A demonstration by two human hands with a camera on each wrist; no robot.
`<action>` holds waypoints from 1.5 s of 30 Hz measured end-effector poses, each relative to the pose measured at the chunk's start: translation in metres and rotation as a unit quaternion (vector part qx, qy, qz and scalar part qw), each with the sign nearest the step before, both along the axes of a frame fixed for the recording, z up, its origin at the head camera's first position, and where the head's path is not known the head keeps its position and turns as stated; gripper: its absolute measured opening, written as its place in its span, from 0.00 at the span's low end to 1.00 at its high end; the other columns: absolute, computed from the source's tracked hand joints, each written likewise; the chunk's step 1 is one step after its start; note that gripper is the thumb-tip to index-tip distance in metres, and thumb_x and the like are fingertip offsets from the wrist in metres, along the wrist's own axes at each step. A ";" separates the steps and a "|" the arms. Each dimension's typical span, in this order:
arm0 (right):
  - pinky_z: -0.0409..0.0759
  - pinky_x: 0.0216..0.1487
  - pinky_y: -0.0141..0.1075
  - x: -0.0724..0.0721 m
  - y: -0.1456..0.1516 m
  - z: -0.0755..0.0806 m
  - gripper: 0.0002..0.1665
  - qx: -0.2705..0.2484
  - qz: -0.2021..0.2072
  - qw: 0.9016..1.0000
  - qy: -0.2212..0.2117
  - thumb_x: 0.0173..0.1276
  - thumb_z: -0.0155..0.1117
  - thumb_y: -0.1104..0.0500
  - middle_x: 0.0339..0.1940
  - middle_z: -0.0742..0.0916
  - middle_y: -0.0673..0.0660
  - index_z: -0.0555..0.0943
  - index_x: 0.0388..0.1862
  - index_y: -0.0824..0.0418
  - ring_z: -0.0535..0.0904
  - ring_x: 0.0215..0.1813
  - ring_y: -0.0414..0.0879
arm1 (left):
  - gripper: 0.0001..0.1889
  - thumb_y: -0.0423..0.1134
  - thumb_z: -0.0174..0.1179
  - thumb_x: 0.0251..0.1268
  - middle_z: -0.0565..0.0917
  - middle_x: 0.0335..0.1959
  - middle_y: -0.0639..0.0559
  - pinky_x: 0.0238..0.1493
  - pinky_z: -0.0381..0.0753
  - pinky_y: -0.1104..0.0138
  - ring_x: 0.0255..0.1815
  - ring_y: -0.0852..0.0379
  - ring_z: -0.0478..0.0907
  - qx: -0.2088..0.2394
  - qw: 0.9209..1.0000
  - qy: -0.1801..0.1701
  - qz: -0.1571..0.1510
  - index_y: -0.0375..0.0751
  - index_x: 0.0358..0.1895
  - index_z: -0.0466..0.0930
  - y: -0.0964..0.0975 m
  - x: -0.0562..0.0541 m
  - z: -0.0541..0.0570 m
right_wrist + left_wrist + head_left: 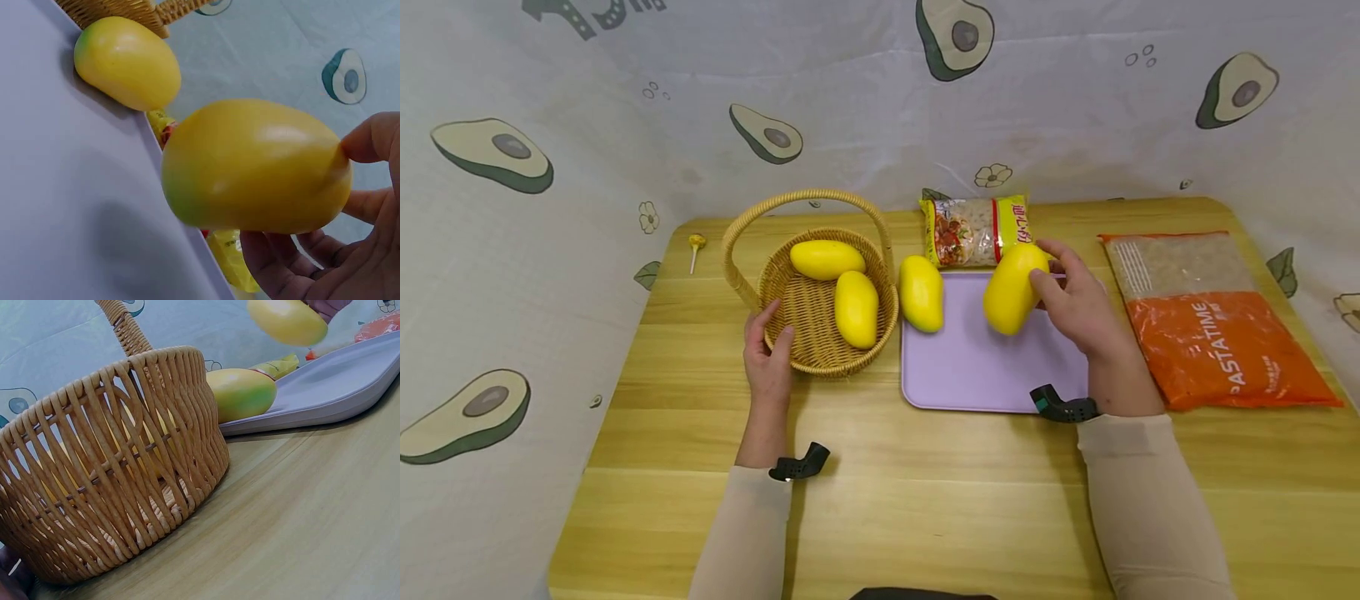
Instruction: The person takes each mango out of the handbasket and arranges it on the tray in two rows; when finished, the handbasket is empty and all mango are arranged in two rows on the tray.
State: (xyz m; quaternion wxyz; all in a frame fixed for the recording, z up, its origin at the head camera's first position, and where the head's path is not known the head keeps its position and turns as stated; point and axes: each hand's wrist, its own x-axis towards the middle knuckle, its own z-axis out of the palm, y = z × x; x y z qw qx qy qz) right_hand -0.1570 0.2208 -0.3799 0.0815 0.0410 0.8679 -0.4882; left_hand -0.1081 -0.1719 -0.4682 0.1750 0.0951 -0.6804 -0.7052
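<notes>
My right hand (1078, 308) grips a yellow mango (1013, 289) by its far end, thumb on one side and fingers on the other, above the lilac tray (981, 379). In the right wrist view, the held mango (256, 165) shows a greenish end. A second mango (921, 293) lies at the tray's left edge, beside the wicker basket (760, 287). Inside the basket are two more mangoes, one at the back (827, 260) and one at the right (856, 310). My left hand (767, 358) holds the basket's near-left rim; in the left wrist view it is mostly hidden.
Behind the tray lies a small clear and yellow food packet (973, 231). A large orange PASTATIME bag (1225, 333) lies to the right. A yellow lollipop (697, 242) is at the table's back left. The basket's tall handle (808, 196) arches over it.
</notes>
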 end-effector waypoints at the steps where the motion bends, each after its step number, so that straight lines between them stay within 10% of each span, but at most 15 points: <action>1: 0.72 0.71 0.59 -0.002 0.000 -0.002 0.38 -0.004 -0.009 1.000 -0.006 0.82 0.44 0.44 0.75 0.65 0.70 0.49 0.85 0.48 0.67 0.67 0.64 | 0.24 0.31 0.55 0.70 0.55 0.83 0.46 0.85 0.36 0.56 0.86 0.50 0.36 -0.002 1.000 0.000 0.001 0.30 0.68 0.72 0.000 0.000 0.000; 9: 0.71 0.72 0.60 -0.013 0.005 -0.022 0.36 0.013 -0.084 0.996 -0.025 0.79 0.46 0.37 0.76 0.69 0.67 0.59 0.81 0.45 0.68 0.69 0.64 | 0.24 0.30 0.55 0.69 0.56 0.82 0.43 0.85 0.37 0.55 0.86 0.49 0.37 0.001 1.000 0.004 0.003 0.29 0.68 0.72 0.000 0.000 0.000; 45: 0.72 0.61 0.51 -0.020 0.012 -0.050 0.34 0.058 -0.095 0.993 0.028 0.82 0.39 0.40 0.72 0.74 0.68 0.67 0.79 0.53 0.73 0.61 0.62 | 0.24 0.31 0.55 0.69 0.57 0.82 0.43 0.85 0.36 0.54 0.86 0.47 0.36 -0.004 1.000 0.006 0.010 0.31 0.67 0.73 0.000 -0.001 -0.001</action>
